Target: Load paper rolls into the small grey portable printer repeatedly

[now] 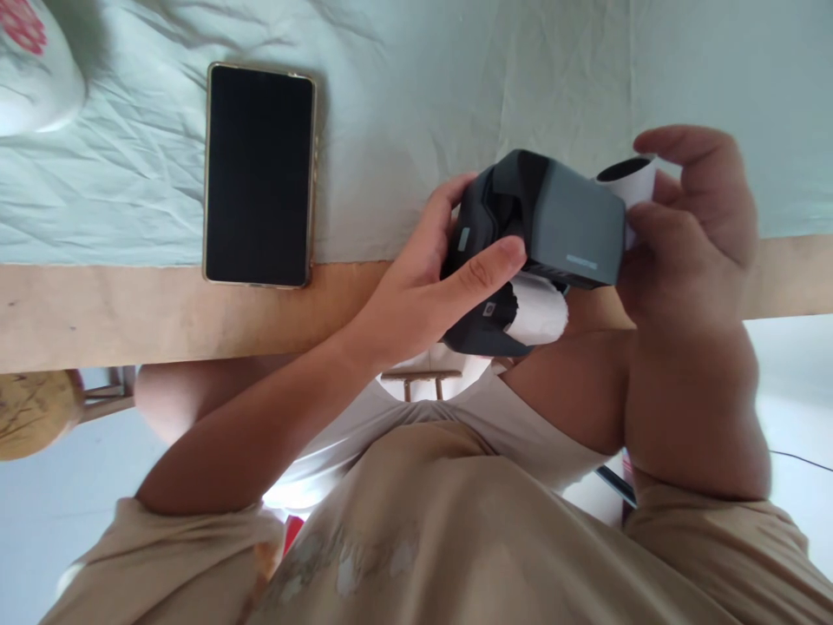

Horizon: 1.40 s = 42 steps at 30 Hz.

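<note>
Head view: both hands grip the grey printer [553, 230] between them, left hand [429, 286], right hand [690, 234].

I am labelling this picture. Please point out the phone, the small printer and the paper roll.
phone [259, 174], head view, middle of dark screen.
small printer [573, 227], head view, grey side panel.
paper roll [631, 178], head view, white side near the open end.

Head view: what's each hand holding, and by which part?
Left hand grips the dark grey printer by its open end, thumb across the front. Right hand holds the white paper roll at the printer's far side.
</note>
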Each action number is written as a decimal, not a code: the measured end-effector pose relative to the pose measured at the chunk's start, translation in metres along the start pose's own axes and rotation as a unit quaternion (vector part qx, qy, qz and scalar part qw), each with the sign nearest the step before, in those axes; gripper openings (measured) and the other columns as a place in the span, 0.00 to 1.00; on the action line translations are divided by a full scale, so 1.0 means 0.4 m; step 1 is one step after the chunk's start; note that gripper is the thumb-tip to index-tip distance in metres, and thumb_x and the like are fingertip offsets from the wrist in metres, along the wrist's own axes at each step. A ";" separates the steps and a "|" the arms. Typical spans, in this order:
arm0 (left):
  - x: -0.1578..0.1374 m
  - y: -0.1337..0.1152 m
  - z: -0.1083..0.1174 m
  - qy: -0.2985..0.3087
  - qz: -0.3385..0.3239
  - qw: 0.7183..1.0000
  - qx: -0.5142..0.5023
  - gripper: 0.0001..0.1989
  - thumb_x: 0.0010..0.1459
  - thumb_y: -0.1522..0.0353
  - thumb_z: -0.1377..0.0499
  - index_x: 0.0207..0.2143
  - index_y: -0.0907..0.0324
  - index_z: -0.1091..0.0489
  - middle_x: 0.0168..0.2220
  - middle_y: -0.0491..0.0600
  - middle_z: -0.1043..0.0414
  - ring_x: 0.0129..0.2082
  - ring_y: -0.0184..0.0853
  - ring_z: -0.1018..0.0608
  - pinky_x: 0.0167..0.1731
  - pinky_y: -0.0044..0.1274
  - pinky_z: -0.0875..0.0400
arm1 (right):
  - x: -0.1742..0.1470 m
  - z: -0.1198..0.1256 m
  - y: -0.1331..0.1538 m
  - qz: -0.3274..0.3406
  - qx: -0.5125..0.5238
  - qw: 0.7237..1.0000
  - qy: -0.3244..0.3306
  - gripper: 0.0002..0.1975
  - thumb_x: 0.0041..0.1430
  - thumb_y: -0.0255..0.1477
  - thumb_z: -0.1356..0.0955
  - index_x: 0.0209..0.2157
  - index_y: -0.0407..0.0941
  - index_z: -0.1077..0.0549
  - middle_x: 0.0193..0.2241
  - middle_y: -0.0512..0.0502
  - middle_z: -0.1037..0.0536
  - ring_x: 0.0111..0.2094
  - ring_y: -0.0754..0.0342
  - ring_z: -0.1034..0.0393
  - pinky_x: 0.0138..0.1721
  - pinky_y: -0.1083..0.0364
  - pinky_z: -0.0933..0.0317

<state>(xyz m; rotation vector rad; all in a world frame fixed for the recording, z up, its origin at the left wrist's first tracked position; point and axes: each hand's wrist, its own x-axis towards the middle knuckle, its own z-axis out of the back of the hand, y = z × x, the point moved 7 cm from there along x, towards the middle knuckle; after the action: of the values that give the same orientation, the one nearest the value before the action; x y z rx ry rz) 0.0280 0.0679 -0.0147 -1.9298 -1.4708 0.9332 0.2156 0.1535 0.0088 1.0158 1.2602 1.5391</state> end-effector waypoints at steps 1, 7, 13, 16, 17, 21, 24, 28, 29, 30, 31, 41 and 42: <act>0.000 0.000 0.000 0.001 -0.001 1.000 -0.003 0.28 0.64 0.59 0.32 0.61 0.52 0.40 0.52 0.46 0.29 0.37 0.26 0.23 0.36 0.15 0.24 | 0.001 0.004 -0.002 -0.006 0.009 1.000 -0.009 0.21 0.52 0.27 0.28 0.49 0.50 0.27 0.29 0.55 0.29 0.25 0.64 0.39 0.29 0.59 0.39; 0.000 -0.003 -0.003 -0.002 -0.003 1.000 0.002 0.26 0.66 0.63 0.34 0.61 0.53 0.40 0.51 0.44 0.29 0.39 0.25 0.23 0.43 0.16 0.24 | 0.003 0.000 -0.011 -0.037 0.004 0.999 -0.011 0.23 0.48 0.26 0.29 0.48 0.50 0.28 0.27 0.55 0.32 0.24 0.64 0.42 0.28 0.59 0.40; 0.005 0.004 0.002 0.010 -0.003 1.000 0.008 0.25 0.65 0.60 0.33 0.60 0.51 0.37 0.50 0.44 0.29 0.46 0.30 0.22 0.43 0.18 0.24 | 0.005 -0.006 0.011 -0.011 -0.001 1.000 -0.003 0.21 0.48 0.25 0.32 0.47 0.49 0.28 0.32 0.51 0.29 0.30 0.60 0.36 0.31 0.58 0.42; 0.009 0.003 0.001 0.011 -0.013 1.000 0.005 0.24 0.65 0.61 0.34 0.59 0.51 0.36 0.49 0.44 0.28 0.44 0.30 0.21 0.41 0.19 0.24 | 0.007 -0.002 0.017 0.004 -0.006 1.000 -0.002 0.19 0.50 0.27 0.34 0.46 0.49 0.27 0.29 0.49 0.33 0.28 0.60 0.38 0.28 0.57 0.45; 0.010 0.003 0.001 0.005 -0.013 1.000 0.003 0.23 0.65 0.62 0.34 0.59 0.52 0.36 0.48 0.44 0.28 0.44 0.30 0.21 0.41 0.19 0.23 | 0.007 0.001 0.014 0.004 -0.009 1.000 -0.001 0.18 0.51 0.29 0.33 0.46 0.49 0.27 0.29 0.49 0.35 0.27 0.60 0.39 0.27 0.57 0.47; 0.016 0.000 -0.006 -0.029 -0.011 1.000 -0.001 0.22 0.65 0.65 0.34 0.57 0.56 0.36 0.46 0.45 0.27 0.38 0.27 0.21 0.35 0.16 0.24 | 0.001 0.021 0.003 0.026 -0.051 0.998 0.004 0.19 0.55 0.36 0.27 0.49 0.51 0.27 0.30 0.51 0.33 0.28 0.62 0.39 0.28 0.58 0.46; 0.018 -0.003 -0.015 -0.027 -0.010 1.000 0.009 0.22 0.65 0.64 0.36 0.58 0.56 0.37 0.45 0.45 0.28 0.36 0.27 0.21 0.31 0.15 0.26 | -0.010 0.037 0.010 0.060 -0.130 0.990 -0.014 0.17 0.57 0.39 0.26 0.46 0.47 0.26 0.30 0.52 0.29 0.28 0.65 0.37 0.30 0.59 0.44; 0.021 0.002 -0.006 -0.015 -0.009 0.999 0.031 0.22 0.67 0.63 0.36 0.59 0.56 0.38 0.48 0.45 0.28 0.42 0.31 0.19 0.37 0.19 0.23 | -0.022 0.047 0.033 0.096 -0.201 0.974 -0.037 0.13 0.57 0.35 0.26 0.41 0.42 0.24 0.32 0.51 0.26 0.30 0.66 0.35 0.32 0.61 0.43; 0.022 0.005 -0.003 -0.007 -0.010 0.999 0.030 0.24 0.66 0.61 0.34 0.59 0.55 0.37 0.48 0.45 0.28 0.44 0.33 0.20 0.39 0.20 0.22 | -0.024 0.049 0.038 0.103 -0.206 0.972 -0.042 0.14 0.56 0.35 0.25 0.40 0.41 0.23 0.32 0.51 0.26 0.31 0.65 0.35 0.32 0.61 0.42; 0.023 0.007 -0.001 -0.001 -0.013 1.000 0.027 0.25 0.65 0.59 0.33 0.59 0.54 0.37 0.49 0.45 0.27 0.46 0.34 0.20 0.40 0.21 0.22 | -0.025 0.051 0.041 0.105 -0.210 0.971 -0.045 0.15 0.56 0.36 0.25 0.40 0.41 0.23 0.32 0.51 0.25 0.31 0.65 0.35 0.32 0.61 0.43; 0.024 0.008 0.002 0.000 -0.016 1.000 0.025 0.26 0.64 0.58 0.32 0.59 0.54 0.36 0.49 0.45 0.27 0.47 0.35 0.20 0.42 0.21 0.22 | -0.026 0.054 0.041 0.105 -0.212 0.970 -0.048 0.16 0.56 0.37 0.24 0.40 0.41 0.23 0.32 0.51 0.25 0.31 0.66 0.35 0.33 0.62 0.43; 0.028 0.002 -0.003 -0.025 -0.024 0.998 0.053 0.20 0.66 0.61 0.36 0.57 0.53 0.34 0.45 0.42 0.25 0.47 0.34 0.19 0.43 0.20 0.24 | -0.033 0.033 0.052 0.174 -0.030 0.984 -0.012 0.18 0.62 0.44 0.27 0.42 0.44 0.26 0.26 0.52 0.28 0.24 0.63 0.36 0.22 0.60 0.51; 0.028 0.002 -0.002 -0.020 -0.024 0.998 0.048 0.21 0.65 0.60 0.34 0.57 0.53 0.34 0.46 0.42 0.25 0.48 0.34 0.20 0.44 0.20 0.23 | -0.037 0.030 0.057 0.180 -0.023 0.983 -0.010 0.17 0.62 0.44 0.27 0.42 0.44 0.25 0.26 0.52 0.27 0.24 0.64 0.36 0.22 0.61 0.51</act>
<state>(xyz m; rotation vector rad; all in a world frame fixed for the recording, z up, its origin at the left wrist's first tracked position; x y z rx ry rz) 0.0311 0.0786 -0.0170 -1.8093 -1.4610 1.0077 0.2282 0.1403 0.0322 1.2776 1.0595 1.8158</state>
